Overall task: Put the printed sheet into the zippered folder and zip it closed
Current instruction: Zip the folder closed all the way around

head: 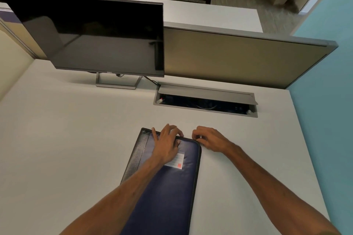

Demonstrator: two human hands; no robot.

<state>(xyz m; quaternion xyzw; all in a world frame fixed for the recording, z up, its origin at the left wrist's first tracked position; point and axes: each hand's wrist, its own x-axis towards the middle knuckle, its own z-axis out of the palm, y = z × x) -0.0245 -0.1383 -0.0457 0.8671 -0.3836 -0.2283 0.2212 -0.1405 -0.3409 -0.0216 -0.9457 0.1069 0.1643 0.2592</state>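
A dark blue zippered folder [172, 187] with a black spine strip lies flat on the desk in front of me, a white label with a red square on its cover. My left hand [167, 143] presses flat on the folder's far end, fingers spread over the top edge. My right hand [208, 139] is at the folder's far right corner, fingers pinched together on what looks like the zipper pull. The printed sheet is not visible.
A dark monitor [91, 34] on a metal stand sits at the back left of the grey desk [66, 139]. An open cable hatch [206, 99] is sunk into the desk behind my hands. A partition panel [238, 59] closes the desk's far side.
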